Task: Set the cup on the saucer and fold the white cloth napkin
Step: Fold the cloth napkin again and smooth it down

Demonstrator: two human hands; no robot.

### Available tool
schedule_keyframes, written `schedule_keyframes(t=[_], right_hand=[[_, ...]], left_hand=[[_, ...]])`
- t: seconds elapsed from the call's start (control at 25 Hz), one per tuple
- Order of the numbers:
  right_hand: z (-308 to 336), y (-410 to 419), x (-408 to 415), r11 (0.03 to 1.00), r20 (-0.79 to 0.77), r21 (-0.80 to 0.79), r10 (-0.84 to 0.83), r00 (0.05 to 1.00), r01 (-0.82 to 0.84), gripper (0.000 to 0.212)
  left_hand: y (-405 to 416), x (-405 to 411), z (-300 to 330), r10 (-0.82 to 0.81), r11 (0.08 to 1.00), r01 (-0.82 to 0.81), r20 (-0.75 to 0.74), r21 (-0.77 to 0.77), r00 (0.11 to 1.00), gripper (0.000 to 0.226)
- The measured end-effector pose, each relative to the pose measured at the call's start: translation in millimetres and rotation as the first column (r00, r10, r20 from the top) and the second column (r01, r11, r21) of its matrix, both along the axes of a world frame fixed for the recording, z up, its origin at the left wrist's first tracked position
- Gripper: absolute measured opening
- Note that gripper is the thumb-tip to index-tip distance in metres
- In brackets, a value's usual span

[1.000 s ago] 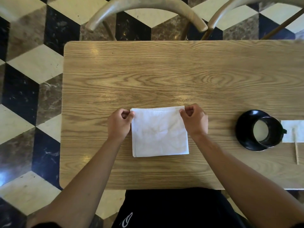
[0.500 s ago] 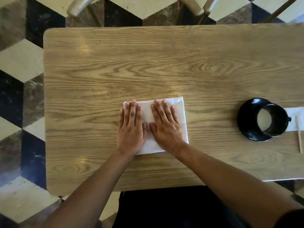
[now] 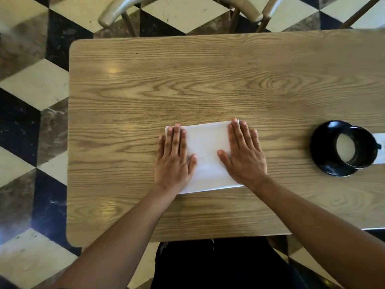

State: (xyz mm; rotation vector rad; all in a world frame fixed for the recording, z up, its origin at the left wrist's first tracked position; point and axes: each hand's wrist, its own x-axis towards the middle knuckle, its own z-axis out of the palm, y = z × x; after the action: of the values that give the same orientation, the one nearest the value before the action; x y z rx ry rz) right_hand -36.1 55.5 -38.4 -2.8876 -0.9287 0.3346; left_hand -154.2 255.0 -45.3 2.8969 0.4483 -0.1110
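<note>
The white cloth napkin (image 3: 206,151) lies folded into a square on the wooden table (image 3: 208,80), near its front edge. My left hand (image 3: 174,157) rests flat on the napkin's left side, fingers spread. On the napkin's right side my right hand (image 3: 243,155) lies flat in the same way. Neither hand grips anything. At the far right a black cup (image 3: 357,150) with a pale inside stands on a black saucer (image 3: 325,147), set toward the saucer's right side.
A white paper item (image 3: 380,149) lies just right of the cup at the frame's edge. Two wooden chairs (image 3: 116,11) stand behind the table's far edge. The floor is a black, cream and brown cube-pattern tile. My dark-clothed lap shows below the table's front edge.
A second ago both hands pinched the napkin's top corners. They then pressed flat at its middle, and now have slid apart to its left and right sides.
</note>
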Motion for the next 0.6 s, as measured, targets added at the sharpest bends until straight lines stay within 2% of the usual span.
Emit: schedule_keyframes(t=[0.08, 0.28, 0.44, 0.6], right_hand=[[8.5, 15.8, -4.1, 1.0, 0.002, 0.014, -0.017, 1.0, 0.017, 0.082], [2.6, 83.6, -25.9, 0.981, -0.034, 0.152, 0.129, 0.991, -0.123, 0.071], [-10.5, 44.6, 0.6, 0.98, 0.041, 0.098, 0.171, 0.984, -0.174, 0.076], [-11.1, -3.1, 23.9, 0.999, 0.042, 0.018, 0.04, 0.998, -0.041, 0.082]], left_hand=[[-0.6, -0.3, -1.5, -0.002, 1.0, 0.002, 0.016, -0.002, 1.0, 0.078], [-5.6, 0.1, -3.8, 0.023, 1.0, -0.023, 0.012, 0.014, 1.0, 0.066], [-2.7, 1.5, -1.3, -0.003, 0.999, 0.003, -0.001, 0.033, 1.0, 0.074], [-2.9, -0.5, 0.2, -0.015, 1.0, 0.015, -0.016, 0.022, 1.0, 0.08]])
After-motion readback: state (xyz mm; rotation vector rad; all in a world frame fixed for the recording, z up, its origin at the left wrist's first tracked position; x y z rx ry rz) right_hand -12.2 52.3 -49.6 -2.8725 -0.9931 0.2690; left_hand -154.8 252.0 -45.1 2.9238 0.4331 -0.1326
